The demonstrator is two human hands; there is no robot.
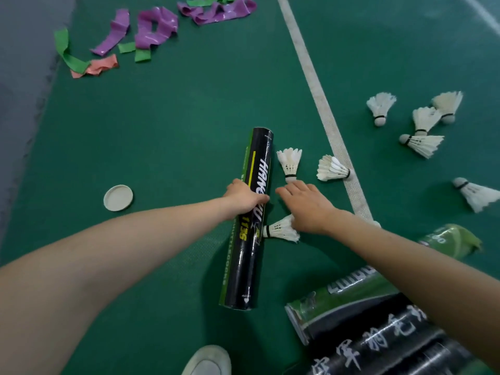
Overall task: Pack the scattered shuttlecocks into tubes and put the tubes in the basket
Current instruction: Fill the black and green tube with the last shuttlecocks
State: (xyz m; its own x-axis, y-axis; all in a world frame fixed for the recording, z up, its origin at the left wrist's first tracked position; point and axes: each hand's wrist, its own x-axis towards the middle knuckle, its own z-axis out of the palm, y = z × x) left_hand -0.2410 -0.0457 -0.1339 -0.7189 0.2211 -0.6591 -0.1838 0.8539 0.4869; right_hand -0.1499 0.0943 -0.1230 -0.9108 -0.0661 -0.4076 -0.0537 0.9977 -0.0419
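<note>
Shuttlecock (289, 164) just beside right fingers (284, 191); left hand (243, 197) grips tube (260, 158).

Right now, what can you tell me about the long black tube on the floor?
The black tube is a long glossy cylinder with white and yellow lettering and a green strip along one side. It lies on the green floor, pointing away from the person. The left hand grips its middle, and a shuttlecock lies against its right side.

left hand (244, 197) grips tube (250, 226) | right hand (308, 209) palm-down, fingers (284, 191) seemingly loose
</note>
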